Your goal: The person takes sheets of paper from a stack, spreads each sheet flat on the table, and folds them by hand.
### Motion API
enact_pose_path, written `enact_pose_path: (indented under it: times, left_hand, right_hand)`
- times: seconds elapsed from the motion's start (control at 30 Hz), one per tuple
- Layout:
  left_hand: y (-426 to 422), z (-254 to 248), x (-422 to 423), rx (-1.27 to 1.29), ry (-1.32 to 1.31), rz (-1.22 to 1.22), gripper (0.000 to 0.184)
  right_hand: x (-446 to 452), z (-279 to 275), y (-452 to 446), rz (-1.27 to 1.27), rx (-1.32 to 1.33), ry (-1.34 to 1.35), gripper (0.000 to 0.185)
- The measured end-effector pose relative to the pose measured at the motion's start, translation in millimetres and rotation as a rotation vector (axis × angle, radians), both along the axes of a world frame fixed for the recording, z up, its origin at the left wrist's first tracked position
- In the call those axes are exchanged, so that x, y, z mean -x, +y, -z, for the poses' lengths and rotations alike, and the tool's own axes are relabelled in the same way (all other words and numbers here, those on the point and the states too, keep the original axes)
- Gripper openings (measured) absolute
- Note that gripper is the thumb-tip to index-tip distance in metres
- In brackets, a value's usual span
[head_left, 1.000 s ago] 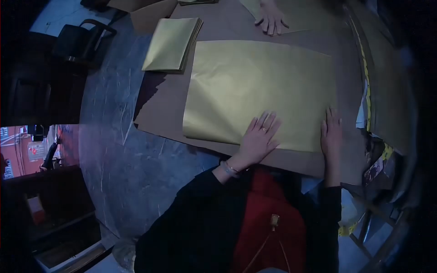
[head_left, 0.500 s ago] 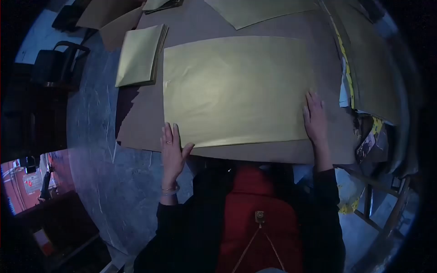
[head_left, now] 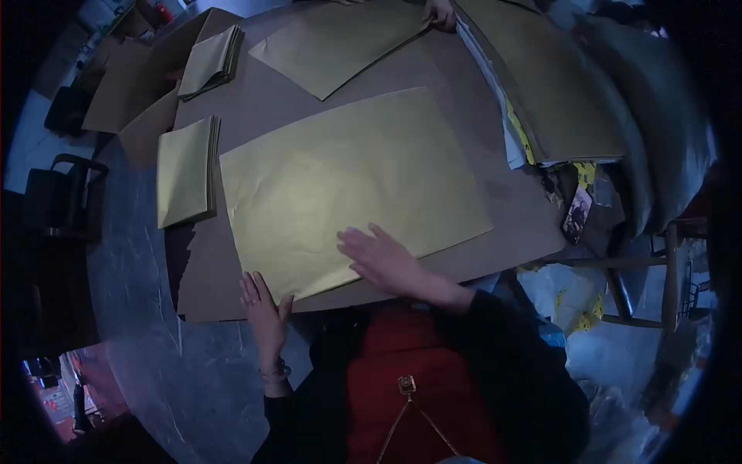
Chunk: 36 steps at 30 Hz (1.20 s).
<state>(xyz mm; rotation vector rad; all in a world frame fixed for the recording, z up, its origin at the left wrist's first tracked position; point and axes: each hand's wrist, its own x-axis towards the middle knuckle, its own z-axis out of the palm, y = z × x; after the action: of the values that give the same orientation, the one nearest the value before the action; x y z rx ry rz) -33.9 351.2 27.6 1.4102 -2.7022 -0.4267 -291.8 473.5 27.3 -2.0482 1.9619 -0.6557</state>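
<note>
A large gold paper sheet (head_left: 348, 178) lies flat on brown cardboard (head_left: 510, 224), with a few wrinkles near its left side. My left hand (head_left: 265, 317) rests at the sheet's near left corner, fingers stretched over the edge and thumb out to the side. Across the near edge reaches my right hand (head_left: 380, 261), palm down with its fingers spread on the paper. Neither hand grips anything. To the left sits a stack of folded gold paper (head_left: 185, 172).
Another gold sheet (head_left: 332, 46) lies farther off, with another person's hand (head_left: 440, 14) at its edge. A second folded stack (head_left: 209, 66) is beside an open cardboard box (head_left: 147, 85). A thick pile of sheets (head_left: 549, 93) stands at the right, near a phone-like object (head_left: 576, 214).
My right hand has moved from the sheet's right edge leftward to the middle of its near edge. My left hand stays at the near left corner. The view has shifted and turned.
</note>
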Motion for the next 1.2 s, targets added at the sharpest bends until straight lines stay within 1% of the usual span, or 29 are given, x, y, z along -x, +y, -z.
enact_pose_path:
  times: [0.07,0.13,0.2,0.27,0.33,0.4,0.47,0.53,0.57,0.63,0.67,0.73,0.87,0.9,0.93,1.03,1.1,1.2]
  left_hand:
    - [0.0,4.9,-2.1,0.023,-0.004,0.015,0.079]
    - [-0.9,4.4,-2.2,0.030,0.001,0.012,0.079]
    - [-0.6,5.1,-3.6,0.034,0.008,0.015,0.079]
    - [0.5,4.1,-1.5,0.049,0.003,0.012,0.080]
    - [-2.1,9.8,-4.3,0.052,-0.002,0.010,0.080]
    - [0.0,6.7,-1.2,0.059,-0.036,-0.016,0.079]
    - [0.1,6.9,-0.6,0.067,-0.030,-0.008,0.080]
    - [-0.6,8.9,-2.1,0.075,-0.027,0.007,0.081]
    - [-2.1,9.9,-3.8,0.084,-0.035,0.016,0.081]
    - [-2.6,10.2,-3.8,0.085,-0.044,0.030,0.081]
    - [-2.7,7.4,-3.0,0.074,-0.062,0.023,0.081]
    - [-2.2,5.1,-2.7,0.057,-0.082,0.019,0.080]
    - [-4.6,10.1,-4.6,0.034,-0.071,0.011,0.080]
    - [-4.8,11.6,-5.9,0.044,-0.065,0.019,0.079]
    - [-4.1,9.6,-5.5,0.049,-0.060,0.009,0.079]
    - [-2.2,4.8,-2.1,0.036,-0.024,0.001,0.079]
    - [-1.1,5.7,-2.1,0.034,-0.063,-0.004,0.080]
    - [0.5,3.6,-0.9,0.025,-0.049,-0.010,0.081]
  right_hand:
    - [-39.7,10.7,-3.5,-0.180,0.058,0.096,0.044]
    - [-58.1,15.4,-3.2,-0.228,0.109,-0.017,0.046]
    - [-54.7,18.2,0.5,-0.219,0.149,0.001,0.046]
    - [-31.8,-4.6,11.7,-0.045,-0.033,0.024,0.045]
    - [-2.7,-7.4,32.9,0.253,0.064,-0.006,0.037]
    - [29.0,5.1,63.6,0.551,0.186,-0.077,0.036]
    - [58.5,-5.9,90.3,0.799,0.041,0.018,0.034]
    - [76.5,7.1,119.3,1.025,0.227,0.076,0.029]
    - [83.0,12.2,130.9,1.032,0.219,0.077,0.029]
    - [94.6,17.7,147.5,1.244,0.199,-0.295,0.025]
    - [98.6,18.6,151.5,1.249,0.193,-0.293,0.025]
    - [105.1,19.2,156.9,1.255,0.110,-0.405,0.028]
    - [119.2,28.6,161.6,1.206,0.059,-0.346,0.027]
    - [124.9,34.8,164.4,1.208,0.047,-0.422,0.027]
    - [127.6,30.2,158.6,1.207,0.037,-0.498,0.028]
    - [123.7,4.7,148.3,1.141,0.091,-0.555,0.029]
    - [134.8,26.0,159.0,1.136,0.054,-0.531,0.030]
    - [137.6,18.5,153.5,1.142,-0.040,-0.461,0.031]
